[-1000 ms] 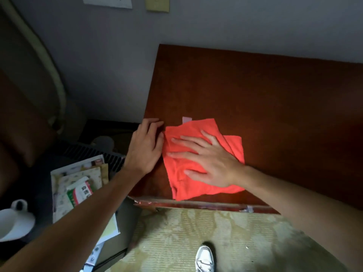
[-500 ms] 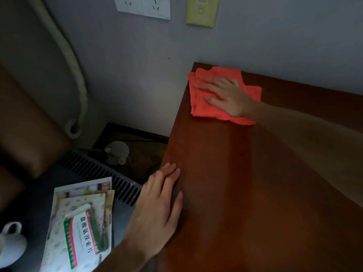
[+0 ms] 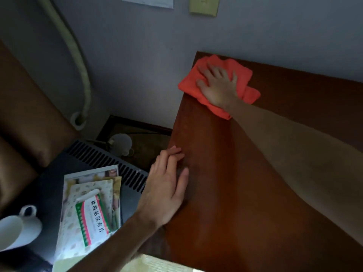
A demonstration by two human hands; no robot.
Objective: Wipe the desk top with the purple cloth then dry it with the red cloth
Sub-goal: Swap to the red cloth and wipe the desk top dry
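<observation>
Close to me I see one white cup (image 3: 17, 228) on a dark low stand, and beside it one stack of papers (image 3: 88, 205) with one small box (image 3: 92, 218) in red, green and white on top. My left hand (image 3: 167, 185) lies flat on the near left edge of the brown worktop (image 3: 245, 193), fingers straight, holding nothing. Farther off, my right hand (image 3: 218, 85) presses flat with spread fingers on the one red cloth (image 3: 188, 83), at the far left corner of the worktop by the wall. On the wall I count two plates, one white (image 3: 149, 1) and one yellowish (image 3: 204, 5).
</observation>
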